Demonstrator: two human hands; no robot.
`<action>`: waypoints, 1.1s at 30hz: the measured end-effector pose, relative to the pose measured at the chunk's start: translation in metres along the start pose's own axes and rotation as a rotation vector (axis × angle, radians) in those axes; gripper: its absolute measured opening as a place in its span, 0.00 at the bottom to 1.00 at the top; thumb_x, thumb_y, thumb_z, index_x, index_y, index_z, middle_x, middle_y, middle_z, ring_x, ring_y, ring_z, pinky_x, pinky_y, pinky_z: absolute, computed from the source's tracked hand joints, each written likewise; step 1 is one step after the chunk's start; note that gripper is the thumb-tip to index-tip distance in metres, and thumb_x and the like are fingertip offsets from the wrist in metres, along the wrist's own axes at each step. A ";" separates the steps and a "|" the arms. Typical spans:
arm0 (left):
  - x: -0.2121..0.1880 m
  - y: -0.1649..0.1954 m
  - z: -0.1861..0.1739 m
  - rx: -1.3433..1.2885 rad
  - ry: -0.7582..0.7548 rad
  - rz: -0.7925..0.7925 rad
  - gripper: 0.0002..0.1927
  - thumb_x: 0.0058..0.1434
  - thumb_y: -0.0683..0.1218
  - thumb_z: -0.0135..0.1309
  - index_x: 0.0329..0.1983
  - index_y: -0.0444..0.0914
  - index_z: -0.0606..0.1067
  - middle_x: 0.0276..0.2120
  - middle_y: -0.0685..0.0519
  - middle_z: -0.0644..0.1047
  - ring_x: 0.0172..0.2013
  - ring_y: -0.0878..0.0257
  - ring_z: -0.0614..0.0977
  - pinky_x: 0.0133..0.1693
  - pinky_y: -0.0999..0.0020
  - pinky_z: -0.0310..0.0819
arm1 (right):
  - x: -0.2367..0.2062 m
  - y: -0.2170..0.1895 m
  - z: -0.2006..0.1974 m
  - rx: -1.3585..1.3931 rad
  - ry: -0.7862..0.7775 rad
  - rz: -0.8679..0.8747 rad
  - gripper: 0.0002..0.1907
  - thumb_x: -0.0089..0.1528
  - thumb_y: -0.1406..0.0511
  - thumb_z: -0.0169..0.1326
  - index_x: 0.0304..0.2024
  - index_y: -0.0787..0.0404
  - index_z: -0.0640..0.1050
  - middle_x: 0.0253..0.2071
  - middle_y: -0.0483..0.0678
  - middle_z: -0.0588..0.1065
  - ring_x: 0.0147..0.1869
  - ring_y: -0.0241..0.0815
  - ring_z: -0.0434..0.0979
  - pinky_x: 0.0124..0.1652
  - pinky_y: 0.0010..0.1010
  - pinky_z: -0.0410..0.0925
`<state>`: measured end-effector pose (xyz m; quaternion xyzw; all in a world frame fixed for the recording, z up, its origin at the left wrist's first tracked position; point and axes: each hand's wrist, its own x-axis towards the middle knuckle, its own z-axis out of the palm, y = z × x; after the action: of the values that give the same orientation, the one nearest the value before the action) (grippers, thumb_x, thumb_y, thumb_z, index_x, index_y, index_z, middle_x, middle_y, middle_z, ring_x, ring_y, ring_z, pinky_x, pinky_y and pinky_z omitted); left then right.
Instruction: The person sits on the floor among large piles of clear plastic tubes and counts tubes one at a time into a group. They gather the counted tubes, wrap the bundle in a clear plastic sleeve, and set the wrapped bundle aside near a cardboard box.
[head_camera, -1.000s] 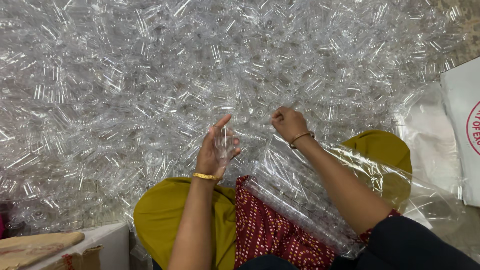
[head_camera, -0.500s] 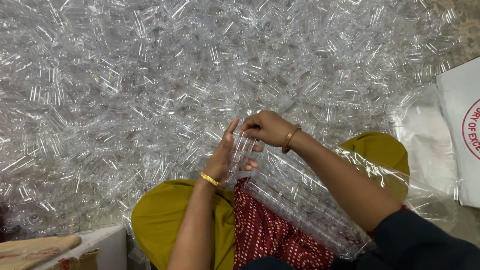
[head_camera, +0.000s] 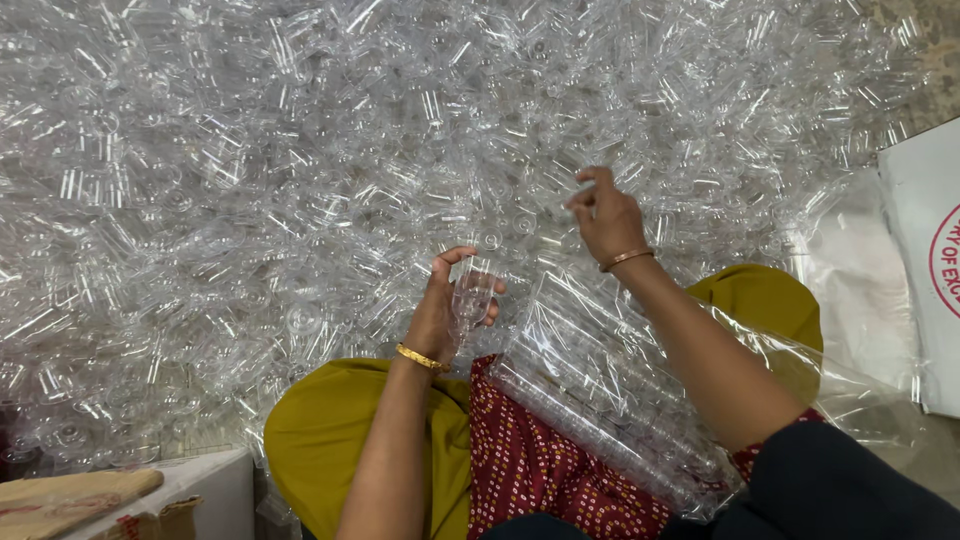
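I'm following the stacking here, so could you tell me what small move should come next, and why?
Probably the right hand should pinch one cup from the pile of clear cups: its fingers seem empty over it, while the left hand holds a short stack of cups.

Glossy clear plastic cups; shiny gold bangle.

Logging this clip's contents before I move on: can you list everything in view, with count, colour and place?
Clear plastic cups: too many to count, transparent, heaped across the floor.
Stacked cups in clear sleeve: one long stack, transparent, across the lap.
Single clear cup: one, held in the left hand.
White bag: one, red print, right edge.
White box: one, bottom left, brown cloth on it.
Bangles: two, gold, one per wrist.
Left hand: gripping the cup.
Right hand: raised over the heap, fingers pinched; I cannot tell whether they hold anything.
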<state>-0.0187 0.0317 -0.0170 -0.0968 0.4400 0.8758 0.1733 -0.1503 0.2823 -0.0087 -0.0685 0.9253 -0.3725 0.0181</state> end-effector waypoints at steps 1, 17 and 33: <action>0.000 0.001 0.002 0.026 -0.009 -0.003 0.38 0.65 0.73 0.36 0.67 0.44 0.59 0.42 0.43 0.78 0.34 0.58 0.82 0.38 0.61 0.80 | -0.001 -0.009 -0.006 0.102 0.041 0.001 0.16 0.62 0.71 0.55 0.53 0.62 0.70 0.41 0.47 0.83 0.43 0.41 0.85 0.43 0.34 0.75; -0.002 0.008 0.017 0.105 -0.085 -0.029 0.42 0.65 0.67 0.46 0.79 0.54 0.49 0.47 0.43 0.76 0.36 0.59 0.79 0.37 0.62 0.77 | -0.034 -0.044 0.002 0.782 -0.472 -0.024 0.14 0.69 0.66 0.48 0.54 0.65 0.77 0.52 0.50 0.80 0.58 0.39 0.81 0.61 0.32 0.73; 0.017 -0.002 -0.013 0.373 0.296 0.172 0.32 0.65 0.48 0.61 0.71 0.37 0.67 0.38 0.56 0.71 0.39 0.66 0.71 0.45 0.72 0.68 | -0.035 -0.018 0.028 0.274 -0.185 0.116 0.11 0.67 0.68 0.50 0.50 0.58 0.80 0.51 0.46 0.80 0.54 0.39 0.81 0.53 0.29 0.77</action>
<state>-0.0331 0.0265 -0.0315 -0.1527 0.6211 0.7673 0.0466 -0.1112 0.2555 -0.0174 -0.0461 0.8627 -0.4856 0.1338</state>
